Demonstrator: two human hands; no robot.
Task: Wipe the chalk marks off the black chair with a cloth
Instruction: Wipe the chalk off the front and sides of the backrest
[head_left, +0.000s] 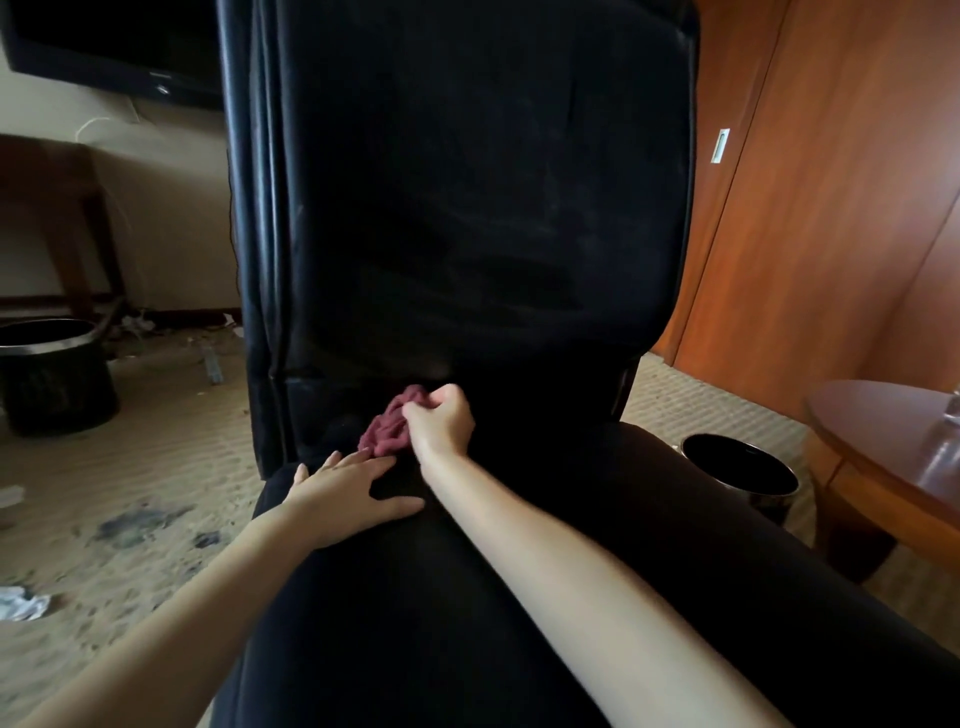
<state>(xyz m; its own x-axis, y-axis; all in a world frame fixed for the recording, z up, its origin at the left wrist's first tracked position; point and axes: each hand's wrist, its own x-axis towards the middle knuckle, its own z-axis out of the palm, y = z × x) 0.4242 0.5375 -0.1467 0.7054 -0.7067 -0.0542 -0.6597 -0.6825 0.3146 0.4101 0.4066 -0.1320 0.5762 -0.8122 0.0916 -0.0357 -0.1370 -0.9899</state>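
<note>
We count one black chair (467, 208) and one dark red cloth (387, 428) on it. Two bare hands: left hand (348, 488) and right hand (441, 423). Two black bins: one on the left (52, 374), one on the right (737, 475). One round wooden table (883, 441). One wall TV (114, 47). One crumpled paper (21, 603) on the carpet near left; other litter is too blurred to count.

Two bare forearms, seemingly no sleeves, left hand (353, 480), right hand (441, 423).
</note>
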